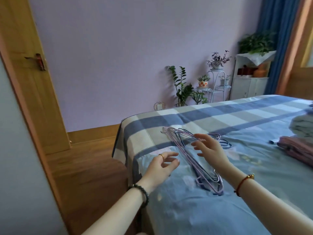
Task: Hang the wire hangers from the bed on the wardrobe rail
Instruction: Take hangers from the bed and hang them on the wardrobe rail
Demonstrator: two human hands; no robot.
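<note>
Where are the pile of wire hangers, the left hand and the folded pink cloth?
pile of wire hangers (pixel 189 155): head view, on the long wires at mid-pile.
left hand (pixel 160 167): head view, on the palm near the bent fingers.
folded pink cloth (pixel 298 148): head view, on its top fold.

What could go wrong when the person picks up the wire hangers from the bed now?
1. The wire hangers lie in an overlapping pile, so their hooks may tangle and several may lift together or drop.
2. The pile lies near the edge of the bed; a loose one could slide to the floor.
3. Both hands, left hand and right hand, are open, holding nothing yet.
</note>
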